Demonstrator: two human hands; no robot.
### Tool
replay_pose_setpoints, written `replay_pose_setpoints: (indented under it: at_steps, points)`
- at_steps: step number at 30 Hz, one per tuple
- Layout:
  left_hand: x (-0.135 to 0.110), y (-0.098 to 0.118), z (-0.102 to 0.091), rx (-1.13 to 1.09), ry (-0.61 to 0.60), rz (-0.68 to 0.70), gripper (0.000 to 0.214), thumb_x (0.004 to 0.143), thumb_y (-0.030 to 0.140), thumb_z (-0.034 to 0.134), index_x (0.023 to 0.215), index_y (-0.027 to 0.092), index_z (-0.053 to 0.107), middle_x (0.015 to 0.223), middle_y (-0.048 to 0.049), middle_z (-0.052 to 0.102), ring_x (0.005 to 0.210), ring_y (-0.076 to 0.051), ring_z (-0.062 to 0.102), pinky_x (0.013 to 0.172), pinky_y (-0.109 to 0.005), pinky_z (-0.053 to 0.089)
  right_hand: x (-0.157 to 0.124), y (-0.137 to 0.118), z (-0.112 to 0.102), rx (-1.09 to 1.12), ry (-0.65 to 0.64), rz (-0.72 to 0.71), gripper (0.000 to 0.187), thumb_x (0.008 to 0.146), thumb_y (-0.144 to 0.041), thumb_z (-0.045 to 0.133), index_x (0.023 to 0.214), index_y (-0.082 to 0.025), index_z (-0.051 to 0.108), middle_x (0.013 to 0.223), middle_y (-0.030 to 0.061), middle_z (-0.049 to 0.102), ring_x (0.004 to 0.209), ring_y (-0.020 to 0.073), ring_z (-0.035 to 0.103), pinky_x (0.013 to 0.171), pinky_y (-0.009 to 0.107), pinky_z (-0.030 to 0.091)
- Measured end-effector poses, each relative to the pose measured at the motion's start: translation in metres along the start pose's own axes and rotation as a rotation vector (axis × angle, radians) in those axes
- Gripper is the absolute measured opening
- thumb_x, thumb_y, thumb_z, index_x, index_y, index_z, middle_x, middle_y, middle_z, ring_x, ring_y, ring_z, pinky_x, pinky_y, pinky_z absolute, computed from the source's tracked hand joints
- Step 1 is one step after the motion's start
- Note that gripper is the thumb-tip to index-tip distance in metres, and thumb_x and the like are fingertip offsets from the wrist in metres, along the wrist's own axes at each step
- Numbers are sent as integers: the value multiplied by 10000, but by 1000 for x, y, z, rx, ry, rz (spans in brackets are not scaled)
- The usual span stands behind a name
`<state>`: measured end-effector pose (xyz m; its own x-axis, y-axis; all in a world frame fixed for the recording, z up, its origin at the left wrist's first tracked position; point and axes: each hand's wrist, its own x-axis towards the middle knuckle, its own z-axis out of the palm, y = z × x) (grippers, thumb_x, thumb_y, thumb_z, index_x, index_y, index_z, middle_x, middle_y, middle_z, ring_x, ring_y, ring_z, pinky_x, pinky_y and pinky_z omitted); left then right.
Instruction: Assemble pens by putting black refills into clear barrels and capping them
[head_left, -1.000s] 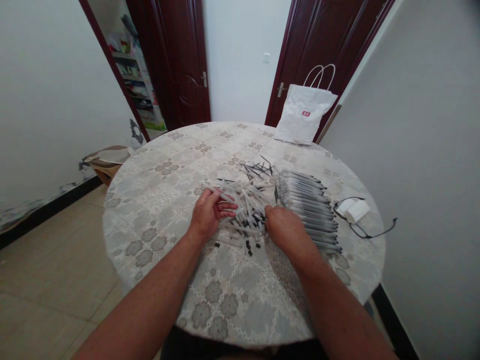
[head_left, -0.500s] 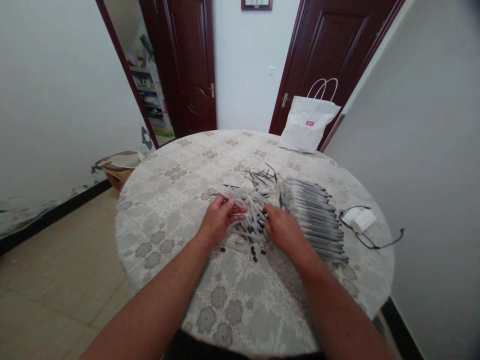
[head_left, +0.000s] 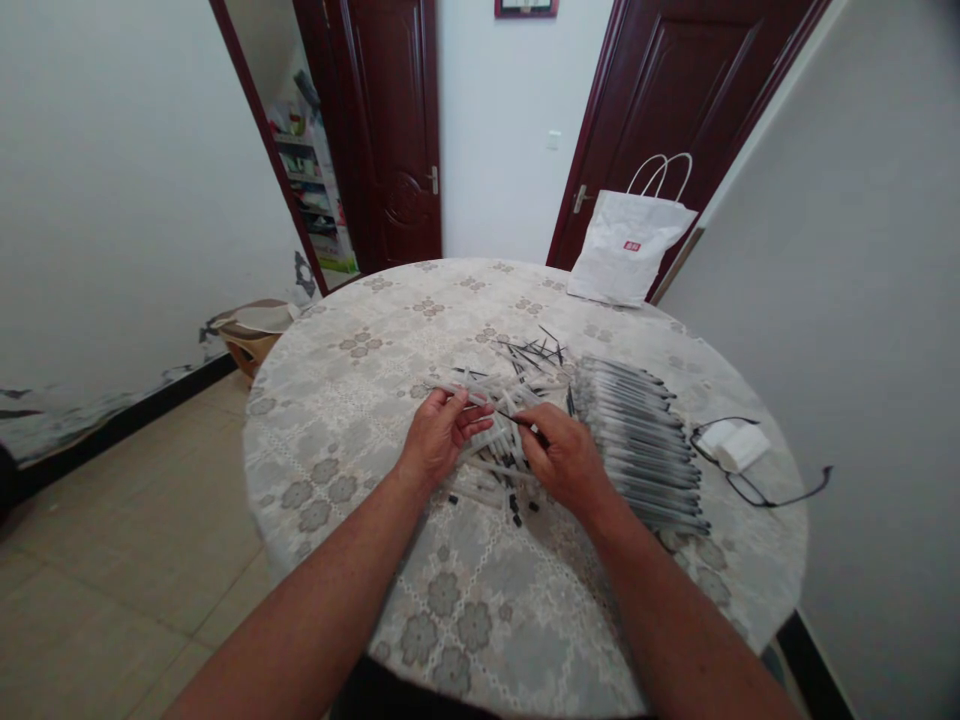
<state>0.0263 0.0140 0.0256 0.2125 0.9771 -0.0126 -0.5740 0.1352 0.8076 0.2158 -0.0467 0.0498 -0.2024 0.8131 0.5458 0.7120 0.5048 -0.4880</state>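
Note:
My left hand (head_left: 437,440) pinches a whitish, see-through pen barrel (head_left: 448,386) between thumb and forefinger, its other fingers loosely curled. Held in my right hand (head_left: 564,458) is a thin dark pen refill (head_left: 507,415), pointing left toward the barrel. Under and between both hands lies a loose heap of pale pen barrels (head_left: 487,466). Several small black pen parts (head_left: 514,506) lie at its near edge. Behind the heap are scattered dark refills (head_left: 534,352). Right of my right hand, many pens (head_left: 645,450) lie side by side in a neat row.
A patterned cloth covers the round table (head_left: 330,360). Folded eyeglasses (head_left: 757,498) and a white folded tissue (head_left: 742,445) lie at the right edge. A white paper bag (head_left: 626,250) stands at the back right. Walls and two dark red doors surround the table.
My right hand has come up out of the heap with a dark refill, now aimed at the barrel. My left hand keeps the barrel in about the same place. The view has shifted slightly.

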Motion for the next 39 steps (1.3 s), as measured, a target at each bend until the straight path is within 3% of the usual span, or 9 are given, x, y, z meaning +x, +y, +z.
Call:
replay_pose_setpoints:
  at_steps: [13,18,25,28,30,32,34,36,39]
  points:
    - [-5,0,4,68,-72,-66,347,791,341,795,970,177,547,961,-79,742,855,-227,752,769,-364,615,0,1,1,17,45,9,217,928,-185,498,1036,-210,684,954,71,690,914,202,642,854,307,487]
    - [-11,-4,7,143,-195,-148,356,765,336,820,955,164,572,931,-99,752,826,-240,753,744,-360,612,0,-4,1,56,64,69,211,894,-185,503,998,-209,685,932,60,688,887,195,636,852,305,488]
    - [-26,-27,20,161,-404,-285,324,758,325,827,974,164,648,899,-85,753,815,-223,745,770,-351,603,-9,-22,18,491,180,293,348,995,-367,371,1172,-218,632,1098,64,675,996,196,638,861,315,516]
    - [-28,-23,23,114,-370,-333,338,769,323,821,985,161,617,913,-101,754,793,-227,749,736,-349,613,-6,-19,16,657,267,315,428,1020,-448,297,1199,-213,607,1093,82,674,962,197,644,805,318,525]
    - [-26,-16,21,35,-293,-324,329,778,313,813,973,172,587,901,-84,750,792,-229,754,724,-351,621,-2,-13,3,633,266,335,412,1015,-457,309,1153,-214,612,1017,72,686,896,190,650,747,302,515]
    - [-21,-7,17,-57,-196,-268,297,798,298,792,961,181,572,877,-53,742,810,-224,756,739,-358,627,1,-6,-19,447,77,339,291,972,-431,461,1006,-211,648,866,34,691,747,166,626,677,272,474]
    - [-15,-1,11,-123,-108,-210,235,831,290,752,936,176,576,853,-42,736,818,-214,756,763,-362,629,0,-3,-41,171,-255,239,172,906,-355,597,864,-211,682,742,8,681,672,152,586,654,262,424]
    - [-9,3,6,-163,-50,-182,182,855,279,717,916,168,587,850,-51,741,816,-208,755,769,-358,629,-4,-5,-56,-10,-504,182,86,866,-259,641,830,-221,710,740,6,700,657,149,590,632,258,393]
    - [-5,4,2,-190,-27,-174,138,868,254,693,908,161,599,867,-67,751,821,-209,755,753,-349,631,-12,-15,-55,-235,-669,179,99,831,-193,649,827,-232,740,785,33,733,701,177,639,638,272,391]
